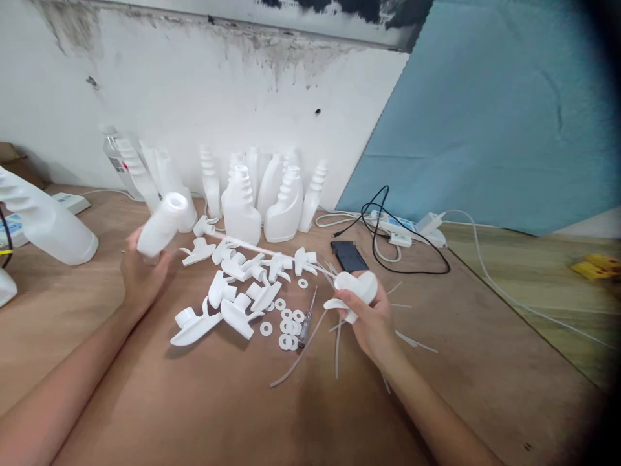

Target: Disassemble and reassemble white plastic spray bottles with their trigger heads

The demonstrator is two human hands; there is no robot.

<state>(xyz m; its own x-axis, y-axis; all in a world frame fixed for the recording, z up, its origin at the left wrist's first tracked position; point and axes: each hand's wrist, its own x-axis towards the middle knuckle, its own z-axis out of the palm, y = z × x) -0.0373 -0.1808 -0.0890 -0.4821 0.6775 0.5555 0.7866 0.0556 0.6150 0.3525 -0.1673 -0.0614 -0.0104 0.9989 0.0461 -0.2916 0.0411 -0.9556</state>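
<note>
My left hand (143, 268) is closed around a white plastic spray bottle (162, 223), held tilted with its open neck toward me. In my right hand (371, 317) is a white trigger sprayer head (356, 288), gripped between thumb and fingers. Between the hands lies a pile of loose trigger sprayer heads (235, 314). Several flat white ring washers (286, 327) are scattered beside a small screwdriver (306, 323) with a clear handle. Thin translucent dip tubes (337, 353) lie under and around my right hand.
Several white bottles (240, 210) stand along the wall, with a clear bottle (116, 158) behind them. Another white bottle (53, 220) is at far left. A black phone-like slab (349, 256), a black cable (412, 272) and a power strip (407, 228) lie at back right.
</note>
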